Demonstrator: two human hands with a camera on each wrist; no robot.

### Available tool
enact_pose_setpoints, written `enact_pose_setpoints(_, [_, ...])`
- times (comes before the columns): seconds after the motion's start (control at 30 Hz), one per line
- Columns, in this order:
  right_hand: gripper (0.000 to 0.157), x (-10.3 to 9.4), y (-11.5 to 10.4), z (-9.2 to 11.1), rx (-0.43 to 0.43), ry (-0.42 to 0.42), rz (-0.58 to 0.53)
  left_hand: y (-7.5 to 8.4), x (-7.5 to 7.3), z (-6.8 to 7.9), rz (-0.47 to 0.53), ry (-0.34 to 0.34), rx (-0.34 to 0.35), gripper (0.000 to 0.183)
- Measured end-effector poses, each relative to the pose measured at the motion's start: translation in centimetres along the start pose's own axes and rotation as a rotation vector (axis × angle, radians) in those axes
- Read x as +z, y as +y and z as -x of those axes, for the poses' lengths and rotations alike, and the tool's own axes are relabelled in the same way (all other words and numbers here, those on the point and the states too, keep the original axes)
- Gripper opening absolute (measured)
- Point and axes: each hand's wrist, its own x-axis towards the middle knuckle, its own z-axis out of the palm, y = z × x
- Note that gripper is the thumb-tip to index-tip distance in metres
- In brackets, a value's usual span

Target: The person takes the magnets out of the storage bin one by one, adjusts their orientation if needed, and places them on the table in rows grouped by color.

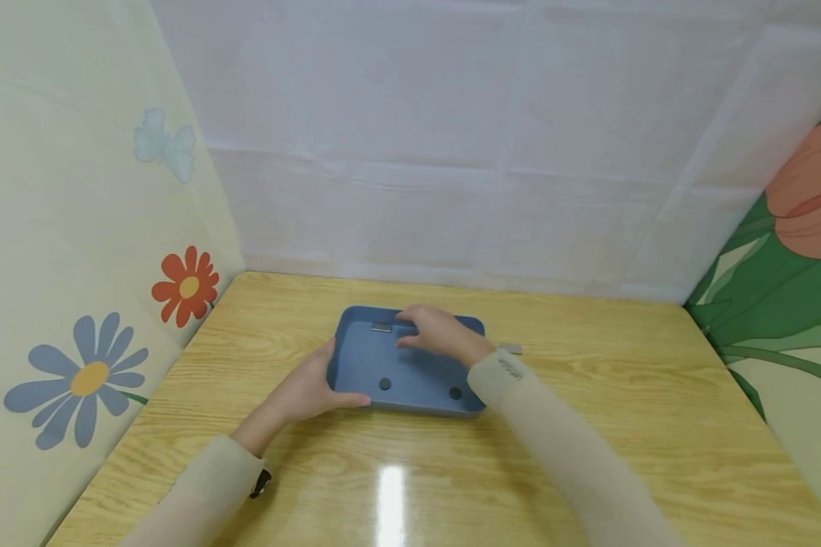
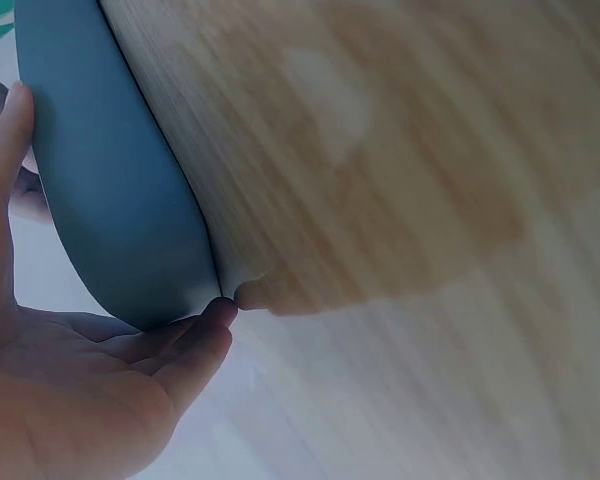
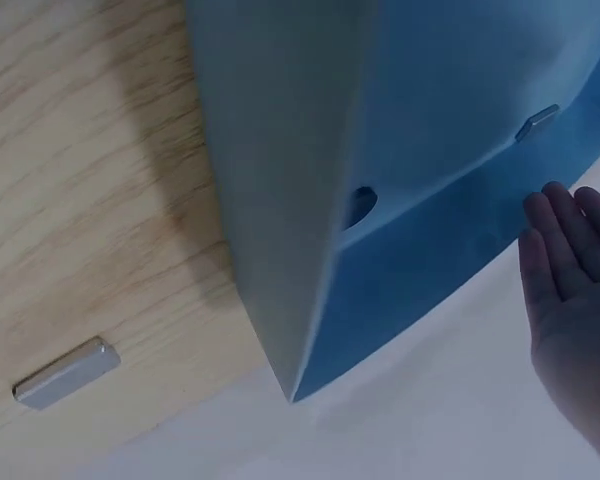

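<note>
A shallow blue tray [image 1: 410, 406] with raised walls sits on the wooden table. At its left end my left hand [image 1: 304, 386] grips it, thumb at the front rim and fingers along the outer wall. In the left wrist view, fingertips reach the tray's lower edge near the table. My right hand [image 1: 438, 331] is over the tray's far side, fingers extended toward the left, with nothing visible between fingers and thumb. Just left of them lies a small silver rectangular block [image 1: 381, 327] in the tray. Two dark round discs, one left [image 1: 385, 384] and one right [image 1: 455, 393], lie nearer the front.
Another silver block [image 3: 68, 374] lies on the table beyond the tray's right end, close to the right sleeve. Behind the table [image 1: 622, 425] hangs a white sheet [image 1: 410, 190]. Walls with painted flowers flank both sides.
</note>
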Motion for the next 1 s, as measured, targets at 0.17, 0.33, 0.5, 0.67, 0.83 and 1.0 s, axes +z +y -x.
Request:
enact_pose_setpoints(0.17, [0.064,0.4,-0.2,-0.1,-0.022,-0.04,0.013,0.2,-0.1,0.0,-0.008,0.0,0.001,0.13])
enact_pose_setpoints(0.33, [0.071,0.8,-0.3,0.0,-0.029,-0.102,0.043,0.4,-0.2,0.1,-0.008,-0.006,0.008,0.129])
enact_pose_setpoints(0.5, [0.075,1.2,-0.2,0.1,-0.045,-0.14,0.068,0.2,-0.1,0.1,-0.017,-0.008,-0.01,0.131])
enact_pose_setpoints(0.67, [0.076,1.7,0.1,0.0,-0.069,-0.176,0.076,0.0,-0.1,0.0,-0.015,-0.005,-0.015,0.132])
enact_pose_setpoints(0.83, [0.075,2.1,0.3,0.0,-0.075,-0.196,0.065,-0.2,0.0,0.0,-0.021,-0.005,-0.028,0.133])
enact_pose_setpoints(1.0, [0.073,2.4,0.6,-0.1,-0.081,-0.197,0.077,-0.4,0.1,-0.1,-0.03,-0.006,-0.028,0.135])
